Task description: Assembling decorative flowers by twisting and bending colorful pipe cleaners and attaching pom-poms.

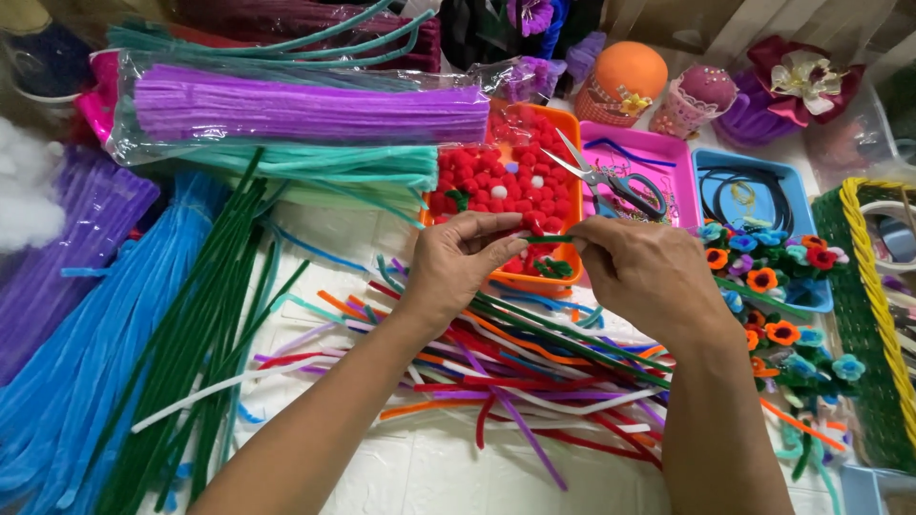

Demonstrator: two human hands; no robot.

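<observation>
A long clear plastic bag (286,110) lies at the top left. It is full of fuzzy purple sticks. Behind it sits another clear bag (315,24) with dark red sticks. There are no labels, signs or screens.

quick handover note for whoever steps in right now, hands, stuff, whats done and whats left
Left hand: fingertips pinch one end of a short green pipe cleaner piece.
Right hand: pinches the other end; the piece is held level between both hands, above the orange tray of red pompoms.
Scissors lie across the orange and pink trays.
Cut pipe cleaner pieces in mixed colours lie loose under the hands; long green stems lie to the left.
Done: several finished pipe cleaner flowers lie to the right.
Left: the held piece is still straight and unshaped.
</observation>
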